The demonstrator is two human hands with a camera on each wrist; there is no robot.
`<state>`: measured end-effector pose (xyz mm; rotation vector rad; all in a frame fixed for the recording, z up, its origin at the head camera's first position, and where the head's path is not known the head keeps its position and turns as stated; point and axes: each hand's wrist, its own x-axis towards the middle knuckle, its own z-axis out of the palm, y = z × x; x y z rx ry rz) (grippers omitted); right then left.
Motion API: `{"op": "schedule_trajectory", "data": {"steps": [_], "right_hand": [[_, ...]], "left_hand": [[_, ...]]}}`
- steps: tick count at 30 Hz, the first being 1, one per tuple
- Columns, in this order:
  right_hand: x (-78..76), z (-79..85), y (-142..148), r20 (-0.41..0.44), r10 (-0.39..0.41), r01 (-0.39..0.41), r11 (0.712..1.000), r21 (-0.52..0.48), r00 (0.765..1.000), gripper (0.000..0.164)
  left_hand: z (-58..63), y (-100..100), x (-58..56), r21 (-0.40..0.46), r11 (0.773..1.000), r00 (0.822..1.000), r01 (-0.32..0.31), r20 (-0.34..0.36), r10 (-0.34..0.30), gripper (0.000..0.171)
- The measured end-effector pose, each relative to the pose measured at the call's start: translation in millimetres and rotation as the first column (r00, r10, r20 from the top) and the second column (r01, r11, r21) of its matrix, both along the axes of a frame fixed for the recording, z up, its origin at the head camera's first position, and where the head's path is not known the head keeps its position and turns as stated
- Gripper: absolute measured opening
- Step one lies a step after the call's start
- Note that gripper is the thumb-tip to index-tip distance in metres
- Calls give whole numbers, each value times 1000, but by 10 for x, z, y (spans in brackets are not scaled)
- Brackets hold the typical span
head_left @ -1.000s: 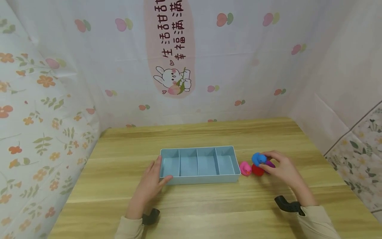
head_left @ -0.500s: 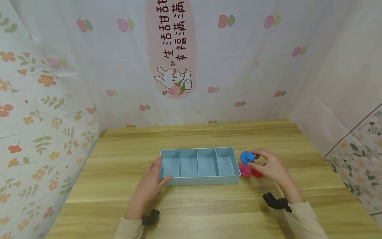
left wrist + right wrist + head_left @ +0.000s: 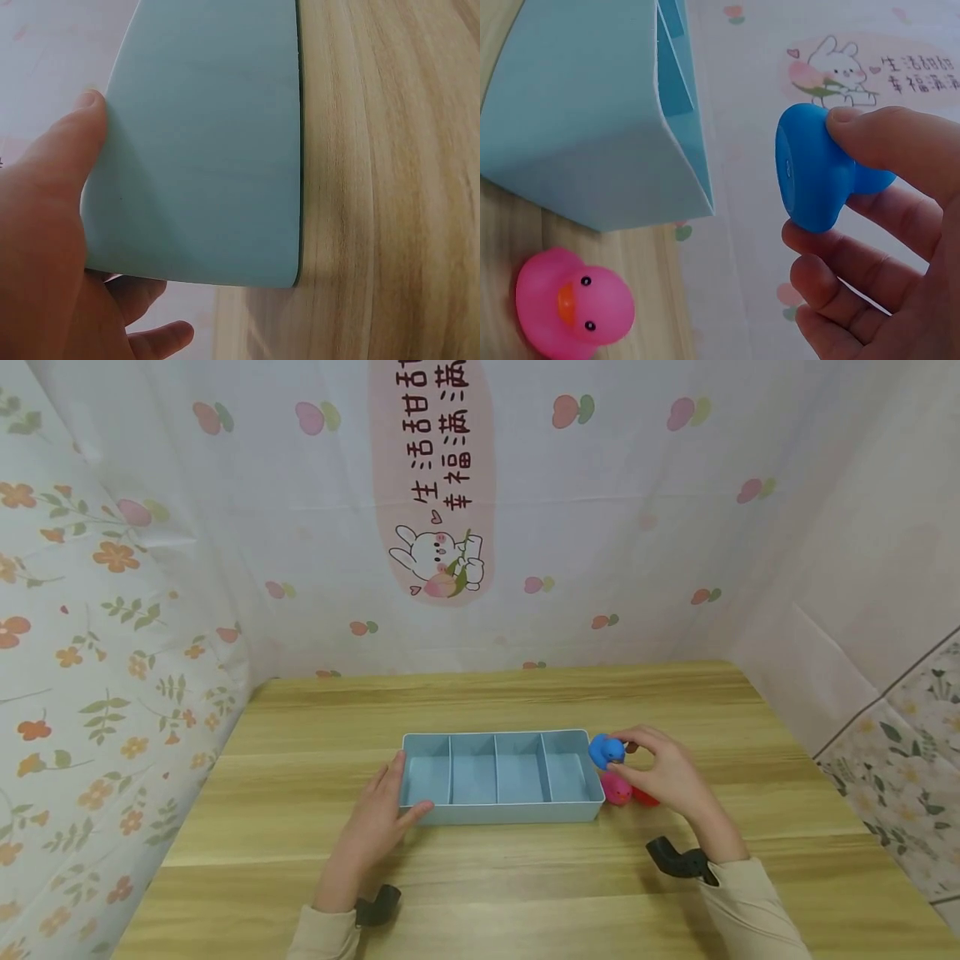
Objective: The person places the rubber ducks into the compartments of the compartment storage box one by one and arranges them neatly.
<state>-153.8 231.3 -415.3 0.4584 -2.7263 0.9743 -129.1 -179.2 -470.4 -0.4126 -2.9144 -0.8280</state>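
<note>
Far side: white backdrop [image 3: 615, 535], printed hearts plus a rabbit [image 3: 431, 556] and characters on a pink patch. Cloth [image 3: 112, 693] with orange flowers hangs at left; more floral cloth [image 3: 922, 785] at far right. Wood-grain table [image 3: 487, 889] below. Pale blue box [image 3: 502, 814] on table, roughly mid, long side running left-right, three dividers, four compartments side by side, opening up.

Beige sleeves [image 3: 750, 902] come in from the near edge. Left hand [image 3: 375, 818] at the box's left end: thumb on the near rim, fingers along the left end wall, thumb and fingers spread apart, touching only. Right hand [image 3: 667, 768] just right of the box: thumb and fingertips pinched on the blue duck [image 3: 605, 750]. Black wrist devices [image 3: 678, 862], one per wrist.

Blue duck is up off the table, base down, by the box's far right corner; right wrist view shows it above rim level and apart from the box. Pink duck [image 3: 617, 788] sits upright on the table, just beside the box's right end, nearer than the blue one. Red toy [image 3: 647, 797] right of pink duck, partly hidden by the right hand; shape can't be told.
</note>
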Motion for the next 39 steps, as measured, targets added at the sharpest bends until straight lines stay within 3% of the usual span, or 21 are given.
{"op": "schedule_trajectory", "data": {"steps": [15,29,39], "right_hand": [[-61,-58,-164,-16,63,-64,998,-30,998,34],[-106,-109,-312,11,134,-133,989,-65,991,31],[-132,-117,-420,-19,145,-145,989,-16,989,32]], "left_hand": [[31,5,18,23,1000,998,-12,54,11,90],[45,9,19,39,999,998,-10,55,8,90],[55,10,11,39,999,997,-14,71,11,90]]}}
